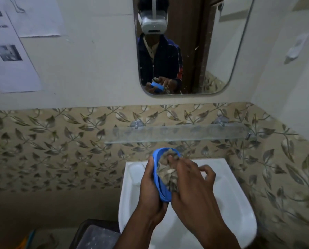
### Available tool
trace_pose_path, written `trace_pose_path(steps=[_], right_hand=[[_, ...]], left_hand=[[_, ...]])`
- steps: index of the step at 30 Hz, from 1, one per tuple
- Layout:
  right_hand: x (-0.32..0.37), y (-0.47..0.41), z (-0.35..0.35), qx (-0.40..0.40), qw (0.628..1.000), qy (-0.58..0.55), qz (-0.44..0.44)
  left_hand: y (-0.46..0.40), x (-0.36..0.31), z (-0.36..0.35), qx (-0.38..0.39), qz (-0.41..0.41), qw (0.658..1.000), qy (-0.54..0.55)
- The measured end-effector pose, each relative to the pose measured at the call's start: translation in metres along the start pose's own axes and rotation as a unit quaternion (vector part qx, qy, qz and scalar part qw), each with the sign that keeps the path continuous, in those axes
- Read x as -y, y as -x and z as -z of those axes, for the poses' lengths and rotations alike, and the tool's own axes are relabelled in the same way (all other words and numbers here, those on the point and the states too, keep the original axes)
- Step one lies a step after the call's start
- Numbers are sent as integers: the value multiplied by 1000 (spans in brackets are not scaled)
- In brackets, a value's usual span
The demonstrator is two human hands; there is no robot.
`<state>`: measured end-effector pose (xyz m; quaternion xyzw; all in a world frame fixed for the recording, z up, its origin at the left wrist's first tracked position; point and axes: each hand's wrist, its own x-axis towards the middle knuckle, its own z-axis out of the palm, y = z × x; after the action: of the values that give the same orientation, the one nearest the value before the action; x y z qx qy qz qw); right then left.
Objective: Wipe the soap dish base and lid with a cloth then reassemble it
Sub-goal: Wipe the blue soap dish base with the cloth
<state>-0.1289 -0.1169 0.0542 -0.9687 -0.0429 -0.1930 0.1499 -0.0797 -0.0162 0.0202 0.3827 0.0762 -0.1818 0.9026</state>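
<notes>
A blue oval soap dish part (158, 177) is held on edge above the sink, its hollow side facing right. My left hand (151, 186) grips it from behind and below. My right hand (191, 184) presses a crumpled grey-brown cloth (165, 169) into the hollow of the blue part, fingers bunched on the cloth. Whether this blue piece is the base or the lid cannot be told. The other half of the dish is not in sight.
A white wash basin (240, 209) sits below the hands. A glass shelf (178, 133) runs along the leaf-patterned tile wall above it. A mirror (213, 51) hangs higher up. A dark bin with a grey lid (98, 234) stands at lower left.
</notes>
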Motion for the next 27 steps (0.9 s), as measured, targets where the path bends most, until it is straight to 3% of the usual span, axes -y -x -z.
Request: trace_pose_path(steps=[8, 12, 18, 23, 27], right_hand=[[-17, 9, 21, 35, 995, -81, 53], [-28, -8, 28, 0, 987, -161, 17], [-58, 6, 35, 64, 959, -245, 131], [-68, 7, 37, 9, 966, -212, 147], [-58, -7, 47, -148, 979, -95, 103]], left_hand=[[-7, 1, -26, 13, -27, 999, 13], [-6, 17, -46, 25, -15, 1000, 10], [-14, 16, -47, 36, -9, 999, 24], [-8, 28, -57, 47, -16, 998, 24], [-1, 27, -73, 58, -41, 997, 17]])
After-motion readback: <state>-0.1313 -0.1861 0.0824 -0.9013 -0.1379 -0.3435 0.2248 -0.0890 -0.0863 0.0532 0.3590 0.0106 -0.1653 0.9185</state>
